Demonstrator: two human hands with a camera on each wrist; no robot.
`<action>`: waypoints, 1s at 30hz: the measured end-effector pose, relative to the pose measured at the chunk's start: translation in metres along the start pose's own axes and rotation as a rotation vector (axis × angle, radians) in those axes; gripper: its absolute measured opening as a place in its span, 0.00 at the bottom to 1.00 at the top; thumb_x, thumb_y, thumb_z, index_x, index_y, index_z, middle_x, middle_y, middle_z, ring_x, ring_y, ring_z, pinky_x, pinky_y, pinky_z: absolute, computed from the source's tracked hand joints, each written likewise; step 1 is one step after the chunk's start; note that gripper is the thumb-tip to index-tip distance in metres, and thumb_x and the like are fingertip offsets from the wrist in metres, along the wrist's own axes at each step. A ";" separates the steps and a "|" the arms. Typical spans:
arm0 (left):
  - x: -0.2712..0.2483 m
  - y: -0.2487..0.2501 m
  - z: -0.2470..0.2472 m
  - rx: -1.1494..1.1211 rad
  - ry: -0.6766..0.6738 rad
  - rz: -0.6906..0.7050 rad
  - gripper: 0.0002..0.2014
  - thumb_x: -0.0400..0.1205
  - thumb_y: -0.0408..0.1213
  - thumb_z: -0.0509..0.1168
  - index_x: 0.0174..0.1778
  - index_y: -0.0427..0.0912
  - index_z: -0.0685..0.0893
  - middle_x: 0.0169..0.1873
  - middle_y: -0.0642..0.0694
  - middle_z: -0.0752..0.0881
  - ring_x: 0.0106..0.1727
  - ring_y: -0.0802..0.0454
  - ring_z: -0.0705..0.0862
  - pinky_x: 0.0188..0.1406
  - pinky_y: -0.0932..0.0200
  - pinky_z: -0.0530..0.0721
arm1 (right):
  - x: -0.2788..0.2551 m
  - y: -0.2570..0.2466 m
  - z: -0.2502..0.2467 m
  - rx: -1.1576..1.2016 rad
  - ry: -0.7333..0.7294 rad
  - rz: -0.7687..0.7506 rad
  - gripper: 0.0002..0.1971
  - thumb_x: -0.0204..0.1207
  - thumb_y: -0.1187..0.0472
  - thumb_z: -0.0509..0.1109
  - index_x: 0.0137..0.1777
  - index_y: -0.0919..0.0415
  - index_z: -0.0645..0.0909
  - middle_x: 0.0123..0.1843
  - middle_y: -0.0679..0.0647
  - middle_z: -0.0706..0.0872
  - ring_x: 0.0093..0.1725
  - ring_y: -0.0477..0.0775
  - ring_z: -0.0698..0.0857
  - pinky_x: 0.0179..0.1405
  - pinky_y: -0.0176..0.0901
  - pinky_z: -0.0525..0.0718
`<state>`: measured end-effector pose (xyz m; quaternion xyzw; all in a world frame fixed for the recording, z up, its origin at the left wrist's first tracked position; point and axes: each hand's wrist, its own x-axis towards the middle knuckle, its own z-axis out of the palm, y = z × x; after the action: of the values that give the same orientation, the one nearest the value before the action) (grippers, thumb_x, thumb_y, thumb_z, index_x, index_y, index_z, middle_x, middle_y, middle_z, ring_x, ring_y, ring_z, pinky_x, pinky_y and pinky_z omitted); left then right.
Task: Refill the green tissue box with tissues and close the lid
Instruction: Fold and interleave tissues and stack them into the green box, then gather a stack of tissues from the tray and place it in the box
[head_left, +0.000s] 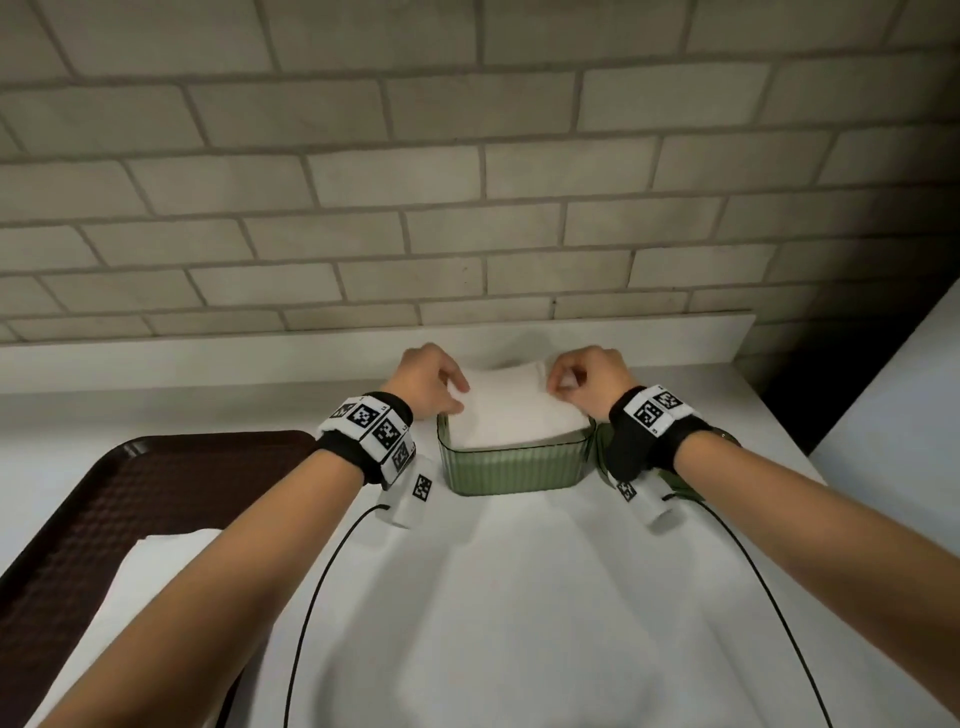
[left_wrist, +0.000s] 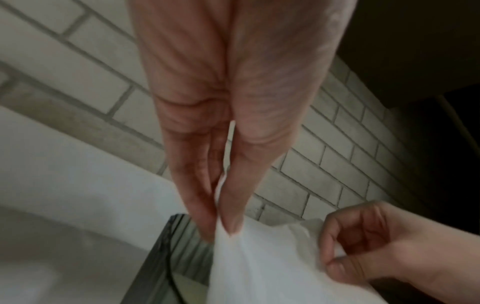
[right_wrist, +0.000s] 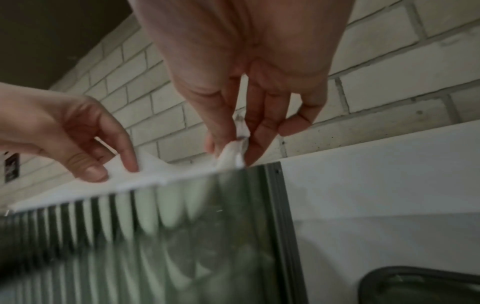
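Note:
The green ribbed tissue box (head_left: 511, 467) stands open near the back of the white counter. A white stack of tissues (head_left: 514, 410) lies in its mouth and rises above the rim. My left hand (head_left: 457, 396) pinches the stack's left edge between thumb and fingers (left_wrist: 233, 222). My right hand (head_left: 558, 387) pinches the right corner (right_wrist: 235, 153). In the right wrist view the tissues (right_wrist: 155, 174) show above the box wall (right_wrist: 161, 236). A green lid (head_left: 602, 457) lies right of the box, mostly hidden under my right wrist.
A dark brown tray (head_left: 93, 519) at the left holds more white tissues (head_left: 156, 566). A brick wall (head_left: 467, 182) and a low white ledge (head_left: 311, 348) close the back. Black cables (head_left: 311, 597) trail from both wrists over the counter.

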<state>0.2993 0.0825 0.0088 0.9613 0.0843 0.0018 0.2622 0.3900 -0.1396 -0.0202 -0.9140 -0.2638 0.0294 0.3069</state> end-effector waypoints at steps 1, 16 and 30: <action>0.003 -0.002 0.002 0.014 -0.055 -0.004 0.11 0.70 0.30 0.79 0.48 0.39 0.91 0.34 0.45 0.84 0.34 0.52 0.81 0.36 0.69 0.78 | 0.000 0.003 0.003 -0.023 -0.030 0.009 0.09 0.68 0.66 0.77 0.35 0.49 0.86 0.26 0.45 0.76 0.28 0.45 0.74 0.31 0.25 0.70; 0.015 0.027 0.015 0.409 -0.324 0.152 0.09 0.78 0.34 0.63 0.41 0.42 0.90 0.48 0.44 0.88 0.51 0.43 0.85 0.48 0.55 0.80 | -0.007 -0.016 0.002 -0.501 -0.144 -0.171 0.07 0.76 0.51 0.66 0.43 0.49 0.84 0.50 0.46 0.84 0.49 0.52 0.84 0.67 0.55 0.61; -0.013 0.034 0.027 0.606 -0.584 0.010 0.14 0.83 0.30 0.50 0.48 0.30 0.81 0.57 0.32 0.84 0.57 0.36 0.80 0.77 0.42 0.64 | -0.015 -0.002 0.024 -0.511 -0.458 -0.007 0.38 0.84 0.37 0.37 0.32 0.56 0.82 0.38 0.50 0.86 0.54 0.50 0.82 0.79 0.69 0.40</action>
<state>0.2934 0.0376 0.0032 0.9554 -0.0015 -0.2945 -0.0197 0.3711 -0.1333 -0.0399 -0.9300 -0.3280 0.1658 0.0009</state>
